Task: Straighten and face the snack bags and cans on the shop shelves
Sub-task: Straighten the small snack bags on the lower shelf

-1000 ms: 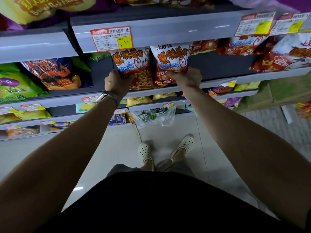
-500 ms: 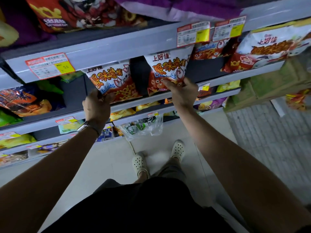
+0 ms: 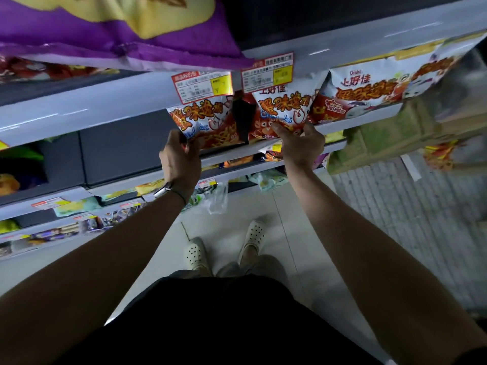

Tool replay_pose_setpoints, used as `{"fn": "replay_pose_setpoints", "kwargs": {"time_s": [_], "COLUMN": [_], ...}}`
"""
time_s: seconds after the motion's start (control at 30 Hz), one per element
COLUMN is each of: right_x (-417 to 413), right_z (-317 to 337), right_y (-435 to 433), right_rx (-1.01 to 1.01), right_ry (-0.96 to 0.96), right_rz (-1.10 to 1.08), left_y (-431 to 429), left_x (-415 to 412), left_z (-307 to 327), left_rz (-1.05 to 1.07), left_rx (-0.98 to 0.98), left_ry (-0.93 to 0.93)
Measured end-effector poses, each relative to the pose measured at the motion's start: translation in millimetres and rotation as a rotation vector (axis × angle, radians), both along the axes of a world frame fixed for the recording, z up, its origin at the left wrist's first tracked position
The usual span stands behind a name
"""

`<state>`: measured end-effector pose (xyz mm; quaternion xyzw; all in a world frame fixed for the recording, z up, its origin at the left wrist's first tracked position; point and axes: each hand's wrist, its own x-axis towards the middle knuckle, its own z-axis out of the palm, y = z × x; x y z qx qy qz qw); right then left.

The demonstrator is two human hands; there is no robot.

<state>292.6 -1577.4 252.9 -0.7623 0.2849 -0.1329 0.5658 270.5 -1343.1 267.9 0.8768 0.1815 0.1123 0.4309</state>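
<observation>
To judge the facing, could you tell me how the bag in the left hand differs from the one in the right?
The left bag sits tilted; the right bag stands straighter. The left hand grips the left bag's lower corner; the right hand holds the right bag's bottom edge. Both carry the same red-and-white print.

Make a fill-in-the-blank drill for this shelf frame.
1. The left hand grips the left snack bag by its lower ____ corner.
2. The right hand holds the right snack bag; ____ price tags hang directly above the bags.
3. The large bag on the top shelf is ____.
4. The person's shoes are ____.
Missing: left; two; purple; white.
</observation>
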Motion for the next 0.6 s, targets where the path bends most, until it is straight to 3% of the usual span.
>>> {"fn": "replay_pose_setpoints", "kwargs": {"time_s": [0.37,0.6], "right_x": [9,12], "right_z": [-18,-13], "right_y": [-26,-32], "right_rx": [0.005,-0.047], "right_ry": [-0.030,0.047], "right_rz": [0.069,0.181], "left_y": [-47,-50], "left_x": [13,23], "left_z": [-23,-22], "left_rz": [0.026,0.038], "left_rx": [-0.072,-0.049], "left_ry": [-0.006,0.012]}}
